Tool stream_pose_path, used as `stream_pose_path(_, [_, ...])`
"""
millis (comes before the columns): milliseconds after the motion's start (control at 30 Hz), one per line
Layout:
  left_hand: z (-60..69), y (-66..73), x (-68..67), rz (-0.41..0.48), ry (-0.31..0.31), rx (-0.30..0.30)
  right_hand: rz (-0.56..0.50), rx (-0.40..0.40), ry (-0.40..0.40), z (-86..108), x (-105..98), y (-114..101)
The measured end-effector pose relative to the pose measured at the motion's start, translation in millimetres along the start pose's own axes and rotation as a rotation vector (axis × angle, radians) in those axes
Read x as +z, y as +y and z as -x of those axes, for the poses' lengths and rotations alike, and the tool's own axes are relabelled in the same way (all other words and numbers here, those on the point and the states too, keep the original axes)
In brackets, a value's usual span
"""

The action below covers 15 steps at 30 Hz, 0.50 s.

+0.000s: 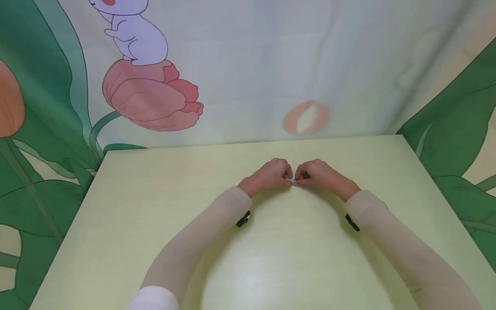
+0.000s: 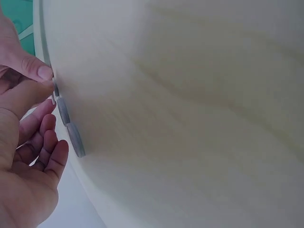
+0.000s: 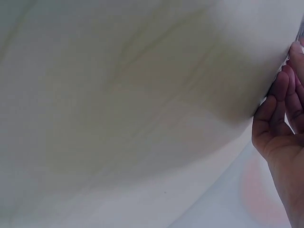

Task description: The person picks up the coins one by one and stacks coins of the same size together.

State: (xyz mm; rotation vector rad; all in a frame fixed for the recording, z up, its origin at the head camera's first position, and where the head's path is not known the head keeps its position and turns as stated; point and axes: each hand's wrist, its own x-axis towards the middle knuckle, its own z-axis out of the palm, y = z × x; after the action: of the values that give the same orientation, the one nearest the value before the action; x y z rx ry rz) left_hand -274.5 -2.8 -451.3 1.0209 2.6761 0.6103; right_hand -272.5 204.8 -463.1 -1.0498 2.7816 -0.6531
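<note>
Near the middle back of the table, a small pale-blue flat thing (image 1: 292, 181) sits between the fingertips of both hands; its kind cannot be made out. In the left wrist view, rounded grey flat pieces (image 2: 64, 111) stand in a line, seen edge-on against the tabletop. My left hand (image 1: 271, 174) pinches the small thing from the left with thumb and finger. From the right, my right hand (image 1: 320, 174) pinches it too, fingers curled. The right wrist view shows the right hand (image 3: 280, 130) at the edge of the picture, with the thing mostly hidden by its fingers.
The pale yellow-green table (image 1: 162, 215) reaches back to a printed curtain (image 1: 240, 73) with leaves, flowers and a white animal. Black straps (image 1: 243, 219) show under both wrists. Light sleeves cover both forearms.
</note>
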Motion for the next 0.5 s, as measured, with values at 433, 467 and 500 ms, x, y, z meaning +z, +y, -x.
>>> stream_pose_path(433, [-4.7, -4.2, 7.9, -0.012, 0.018, 0.029, 0.010, -0.009, 0.001, -1.1, 0.7, 0.5])
stream_pose_path(467, [-5.4, -4.2, 8.8, -0.009, 0.025, 0.028, 0.010, -0.010, 0.005, -0.3, 0.1, 0.6])
stream_pose_path(500, [-5.5, -3.9, 9.4, -0.005, 0.032, 0.024, 0.007, -0.013, 0.009, 0.2, -0.5, 0.7])
